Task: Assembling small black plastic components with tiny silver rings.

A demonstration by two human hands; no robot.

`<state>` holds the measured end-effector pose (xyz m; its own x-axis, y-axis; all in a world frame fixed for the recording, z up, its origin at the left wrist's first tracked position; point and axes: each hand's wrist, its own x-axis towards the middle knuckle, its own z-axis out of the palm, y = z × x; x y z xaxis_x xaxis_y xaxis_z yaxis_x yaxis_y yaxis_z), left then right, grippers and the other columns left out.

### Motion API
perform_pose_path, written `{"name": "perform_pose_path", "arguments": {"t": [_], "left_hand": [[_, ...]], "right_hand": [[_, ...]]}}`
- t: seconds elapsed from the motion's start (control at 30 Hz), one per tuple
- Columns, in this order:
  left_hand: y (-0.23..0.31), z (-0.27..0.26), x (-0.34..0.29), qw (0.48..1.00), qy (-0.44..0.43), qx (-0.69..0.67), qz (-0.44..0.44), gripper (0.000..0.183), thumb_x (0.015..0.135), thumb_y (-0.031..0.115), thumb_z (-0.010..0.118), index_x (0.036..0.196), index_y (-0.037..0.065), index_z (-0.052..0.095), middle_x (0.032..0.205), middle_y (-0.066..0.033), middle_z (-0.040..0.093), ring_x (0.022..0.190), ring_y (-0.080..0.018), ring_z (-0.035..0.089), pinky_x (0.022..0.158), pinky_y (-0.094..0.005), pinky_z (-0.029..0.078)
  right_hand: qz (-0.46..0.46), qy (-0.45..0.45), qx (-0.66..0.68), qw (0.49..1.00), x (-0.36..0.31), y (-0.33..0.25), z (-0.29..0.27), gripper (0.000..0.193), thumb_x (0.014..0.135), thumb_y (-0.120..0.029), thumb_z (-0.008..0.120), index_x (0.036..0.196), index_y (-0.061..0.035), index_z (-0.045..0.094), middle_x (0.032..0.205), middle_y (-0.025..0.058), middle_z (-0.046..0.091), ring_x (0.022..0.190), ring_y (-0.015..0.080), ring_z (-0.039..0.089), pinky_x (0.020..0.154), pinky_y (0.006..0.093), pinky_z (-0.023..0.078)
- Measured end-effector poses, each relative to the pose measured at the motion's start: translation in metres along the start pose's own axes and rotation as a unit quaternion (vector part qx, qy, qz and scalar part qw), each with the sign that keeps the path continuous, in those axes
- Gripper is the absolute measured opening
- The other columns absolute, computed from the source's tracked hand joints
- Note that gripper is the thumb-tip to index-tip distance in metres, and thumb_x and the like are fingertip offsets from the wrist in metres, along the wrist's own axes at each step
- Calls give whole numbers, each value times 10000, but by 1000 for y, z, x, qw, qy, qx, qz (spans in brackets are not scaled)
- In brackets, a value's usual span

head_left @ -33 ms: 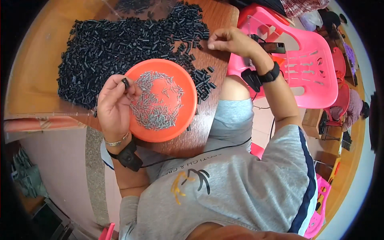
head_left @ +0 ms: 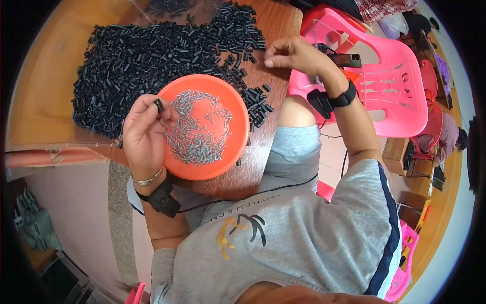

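My left hand is raised at the left rim of a round orange-red bowl, pinching a short black plastic tube between thumb and finger. Many small silver screws lie scattered in the bowl. A wide heap of the same black tubes spreads behind and left of the bowl. My right hand is over the table's right edge, beside the heap, thumb and fingers curled together. Whether something small sits between its fingertips cannot be made out.
A small loose group of black tubes lies right of the bowl near the edge of the brown wooden table. A pink plastic chair stands to the right. A dark cable runs across my lap. Another person sits far right.
My right hand has shifted slightly right, away from the heap. My left hand, the tube in it and the bowl have stayed in place.
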<state>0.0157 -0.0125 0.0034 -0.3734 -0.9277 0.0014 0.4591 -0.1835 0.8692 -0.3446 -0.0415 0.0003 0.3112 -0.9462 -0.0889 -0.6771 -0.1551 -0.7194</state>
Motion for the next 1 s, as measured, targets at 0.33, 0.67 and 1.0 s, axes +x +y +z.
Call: {"name": "perform_pose_path", "arguments": {"t": [0.33,0.67,1.0], "left_hand": [[-1,0,2,1000,-9,2,0,143,898,132,498,919,-5,533,797,-70,553,762,-173,546,677,-272,403],[-1,1,1,1000,-9,0,0,142,896,131,497,919,-3,537,790,-67,552,750,-165,549,669,-268,406],[0,2,1,1000,-2,0,-2,172,906,159,499,902,-11,521,787,-76,511,747,-178,514,677,-277,380]], "right_hand": [[13,-40,-102,994,-22,-25,24,208,731,-232,733,783,-57,634,649,93,625,613,219,608,585,339,462],[13,110,7,994,10,8,31,117,821,-130,645,886,-34,657,781,54,665,741,142,619,693,277,491],[16,137,-70,988,27,11,31,132,766,-157,668,851,-57,671,743,90,670,684,211,649,643,323,499]]}}
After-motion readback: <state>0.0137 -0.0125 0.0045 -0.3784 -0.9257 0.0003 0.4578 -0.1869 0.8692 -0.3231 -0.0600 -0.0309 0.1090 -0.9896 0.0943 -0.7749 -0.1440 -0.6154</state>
